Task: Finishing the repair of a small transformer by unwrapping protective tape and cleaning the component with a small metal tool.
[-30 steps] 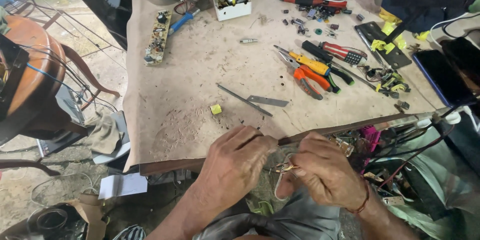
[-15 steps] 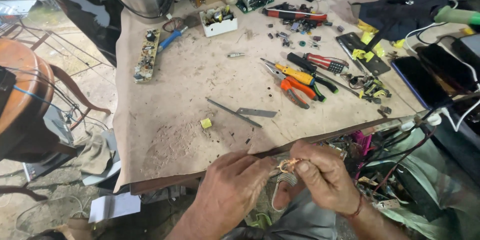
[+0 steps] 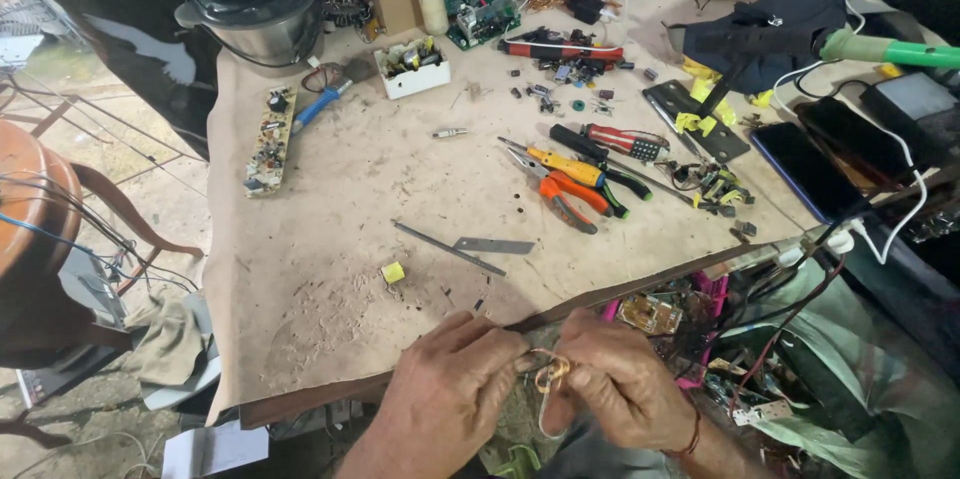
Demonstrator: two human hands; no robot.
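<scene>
From the head camera I see my left hand (image 3: 445,394) and right hand (image 3: 620,389) close together at six o'clock, just off the near edge of the workbench (image 3: 330,269). Both sets of fingertips are pressed together on a small coil of copper wire (image 3: 550,374) held between them — a thin loop of it hangs below. On the bench, toward twelve o'clock from my hands, lie a thin metal rod (image 3: 448,248) and a flat grey blade (image 3: 494,245), touching. A small yellow block (image 3: 393,272) sits at ten o'clock. Further up, at one o'clock, orange-handled pliers (image 3: 565,197) lie beside a yellow-handled screwdriver (image 3: 565,166) — a long circuit board (image 3: 270,140) rests far off at eleven o'clock.
</scene>
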